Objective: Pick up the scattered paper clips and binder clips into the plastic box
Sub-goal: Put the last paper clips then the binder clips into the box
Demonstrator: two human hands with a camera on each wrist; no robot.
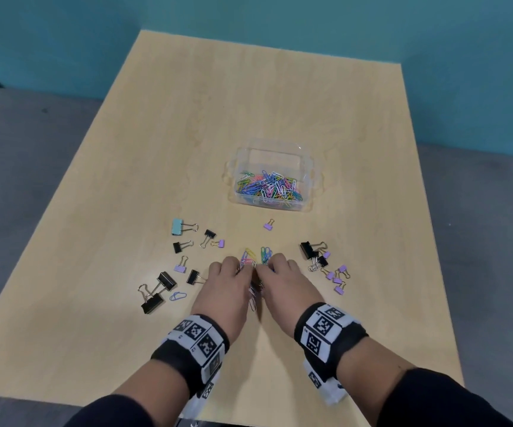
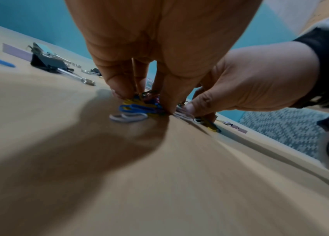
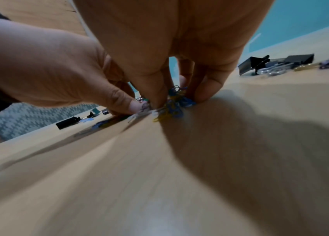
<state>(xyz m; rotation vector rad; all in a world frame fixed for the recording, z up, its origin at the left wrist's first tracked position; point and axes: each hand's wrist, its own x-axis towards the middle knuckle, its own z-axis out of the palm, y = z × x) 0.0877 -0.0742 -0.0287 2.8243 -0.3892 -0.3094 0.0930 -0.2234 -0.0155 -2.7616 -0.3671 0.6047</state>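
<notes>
A clear plastic box [image 1: 309, 167] at mid-table holds many coloured paper clips [image 1: 267, 188]. Just in front of it, my left hand [image 1: 230, 272] and right hand [image 1: 276, 272] meet over a loose heap of paper clips [image 1: 253, 257]. In the left wrist view my left hand [image 2: 143, 99] pinches a bunch of clips [image 2: 135, 108] against the table. In the right wrist view my right hand [image 3: 177, 99] pinches another bunch [image 3: 171, 108]. Black binder clips [image 1: 169, 280] and purple ones lie to the left. More binder clips [image 1: 309, 249] lie to the right.
The wooden table [image 1: 249, 103] stands against a teal wall, with grey seating on both sides. A light blue binder clip [image 1: 176, 227], a small purple binder clip [image 1: 268, 225] and a lone blue paper clip [image 1: 177, 296] lie apart from the hands.
</notes>
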